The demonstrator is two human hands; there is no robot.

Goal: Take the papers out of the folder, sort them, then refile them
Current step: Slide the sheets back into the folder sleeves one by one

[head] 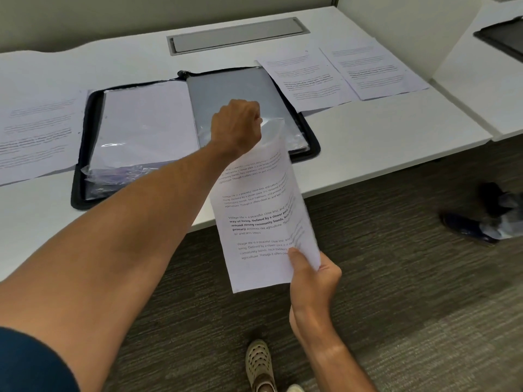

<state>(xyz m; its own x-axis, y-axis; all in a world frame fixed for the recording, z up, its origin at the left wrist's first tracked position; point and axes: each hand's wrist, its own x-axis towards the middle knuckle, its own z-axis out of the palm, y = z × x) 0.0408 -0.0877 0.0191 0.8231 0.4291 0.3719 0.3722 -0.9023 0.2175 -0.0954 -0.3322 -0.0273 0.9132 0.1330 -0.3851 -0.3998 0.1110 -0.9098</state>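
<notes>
papers partly out, one sheet in hand at the folder

we start with the white desk (368,142), which carries everything. on it lies the black zip folder (85,193), opened flat, its left half showing a plastic sleeve with a white sheet inside, its right half a grey inner cover. loose printed pages lie on the desk either side of it: one at the left (36,131), two side by side at the right (308,80), the nearer one touching the folder's far right corner.

over the desk's front edge we hold a printed sheet (254,222), hanging out past the desk above the carpet. our left hand (237,125) is curled closed at its top, pinching what looks like a clear sleeve mouth; our right hand (314,275) grips the sheet's lower right corner, thumb on top.

we judge the emptying well under way. whether this sheet is leaving or entering the sleeve we cannot tell. the loose pages still need refiling.
</notes>
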